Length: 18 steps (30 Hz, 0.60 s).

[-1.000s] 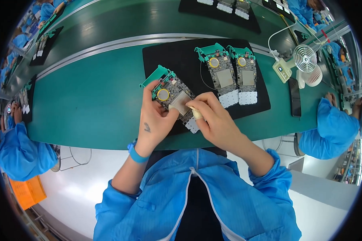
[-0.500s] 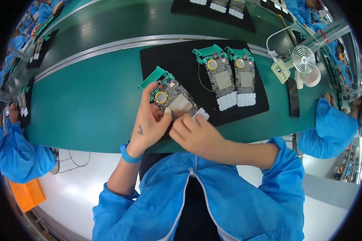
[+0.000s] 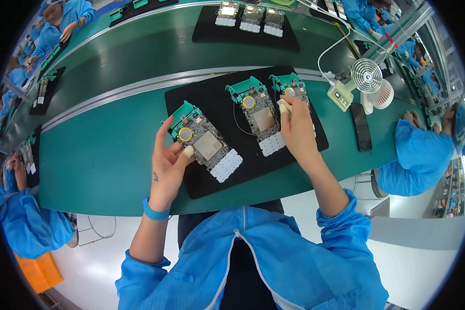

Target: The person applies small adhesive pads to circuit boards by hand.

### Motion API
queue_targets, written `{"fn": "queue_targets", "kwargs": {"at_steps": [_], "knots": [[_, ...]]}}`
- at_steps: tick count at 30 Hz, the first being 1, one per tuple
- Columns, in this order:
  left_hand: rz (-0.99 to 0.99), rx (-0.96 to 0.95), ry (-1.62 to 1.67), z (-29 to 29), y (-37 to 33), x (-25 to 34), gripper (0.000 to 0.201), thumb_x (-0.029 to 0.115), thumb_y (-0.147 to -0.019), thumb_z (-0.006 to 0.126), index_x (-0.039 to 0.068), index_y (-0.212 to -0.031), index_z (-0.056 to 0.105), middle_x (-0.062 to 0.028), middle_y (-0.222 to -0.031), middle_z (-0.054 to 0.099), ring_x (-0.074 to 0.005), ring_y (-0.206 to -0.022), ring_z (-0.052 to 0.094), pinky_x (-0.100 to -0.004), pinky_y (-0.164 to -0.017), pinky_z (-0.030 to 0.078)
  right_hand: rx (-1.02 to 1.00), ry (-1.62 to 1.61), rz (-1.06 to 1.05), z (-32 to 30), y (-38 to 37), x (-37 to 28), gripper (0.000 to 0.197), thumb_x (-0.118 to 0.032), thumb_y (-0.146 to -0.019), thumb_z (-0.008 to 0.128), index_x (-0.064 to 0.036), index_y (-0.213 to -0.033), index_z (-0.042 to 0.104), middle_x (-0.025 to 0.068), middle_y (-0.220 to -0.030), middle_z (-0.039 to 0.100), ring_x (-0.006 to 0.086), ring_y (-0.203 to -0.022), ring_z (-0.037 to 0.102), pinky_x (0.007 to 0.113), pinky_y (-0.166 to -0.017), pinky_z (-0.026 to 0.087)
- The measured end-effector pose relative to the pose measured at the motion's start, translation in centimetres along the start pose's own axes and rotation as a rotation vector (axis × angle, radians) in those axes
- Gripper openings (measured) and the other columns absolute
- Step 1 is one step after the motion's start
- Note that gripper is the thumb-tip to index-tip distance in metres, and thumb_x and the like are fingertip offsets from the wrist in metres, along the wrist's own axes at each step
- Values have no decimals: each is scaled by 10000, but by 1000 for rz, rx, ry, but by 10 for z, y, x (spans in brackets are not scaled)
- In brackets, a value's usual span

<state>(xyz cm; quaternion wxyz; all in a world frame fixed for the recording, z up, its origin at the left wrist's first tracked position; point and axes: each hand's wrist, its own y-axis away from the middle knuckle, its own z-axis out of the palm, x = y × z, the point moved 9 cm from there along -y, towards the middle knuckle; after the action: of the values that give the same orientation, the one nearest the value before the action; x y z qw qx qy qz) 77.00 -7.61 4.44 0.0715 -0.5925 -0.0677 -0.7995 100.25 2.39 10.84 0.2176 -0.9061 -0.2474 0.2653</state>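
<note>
Currently, left hand (image 3: pixel 169 163) grips left circuit board (image 3: pixel 207 143) by its left edge, over black mat (image 3: pixel 253 169) on table (image 3: pixel 98 160). Right hand (image 3: pixel 298 133), fingers bunched, covers part of right circuit board (image 3: pixel 299 90); cannot tell whether grasping anything. Middle circuit board (image 3: pixel 262 119) lies between.

Right hand (image 3: pixel 297 126) hides lower part of rightmost grey circuit board with green plastic bracket (image 3: pixel 298 89); contact unclear. Blue zip-front jacket (image 3: pixel 310 258) cut by lower edge. Orange boxy bin (image 3: pixel 40 271), lower left, runs into dark rim.

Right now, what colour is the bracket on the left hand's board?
The bracket is green, clearest in the head view.
</note>
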Motion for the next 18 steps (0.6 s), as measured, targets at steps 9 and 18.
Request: {"fn": "queue_targets", "kwargs": {"at_steps": [9,18], "knots": [[-65,-192,24,30,-37,-12,701,-107,-859,395,157,-1444,114,-170,-1138,577,-209,-1044,570,-327,-843,510,-128,-863,553,34,1,40,162,-121,-889,495,-35,-1026,503,21,-876,572,74,-770,553,228,-681,445],[-15,-132,145,90,-89,-39,658,7,-903,475,134,-1446,126,-151,-986,612,-175,-826,620,-328,-682,547,-156,-901,337,37,-20,-9,156,-83,-895,484,-35,-1043,493,2,-914,534,54,-812,489,200,-719,405]]}}
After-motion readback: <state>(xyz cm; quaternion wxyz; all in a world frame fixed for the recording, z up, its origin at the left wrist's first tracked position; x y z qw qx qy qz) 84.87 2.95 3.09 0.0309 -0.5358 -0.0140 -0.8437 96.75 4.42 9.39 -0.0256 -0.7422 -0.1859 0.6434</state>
